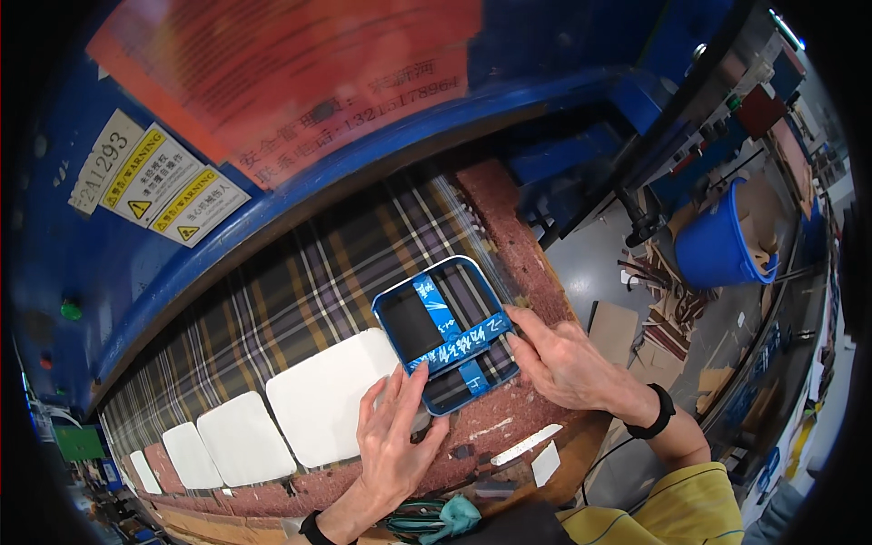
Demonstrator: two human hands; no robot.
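Note:
A blue metal cutting die [468,347], a rounded frame with crossbars and handwritten marks, lies on the dark plaid fabric [318,263] near its front edge. My right hand [565,363] pinches the right side of the die between thumb and fingers. On the lower left side of the die, my left hand [397,431] holds its rim with the fingers and thumb. White rounded shapes [329,397] run in a row leftward from the die along the front of the fabric. Whether they are loose pieces or cut openings, I cannot tell.
A blue machine beam [300,154] with a red notice and warning labels spans above the fabric. The worn reddish board [522,232] shows around the cloth. White scraps [545,463] and a teal cloth [445,516] lie in front. A blue bucket [713,241] and offcuts stand at right.

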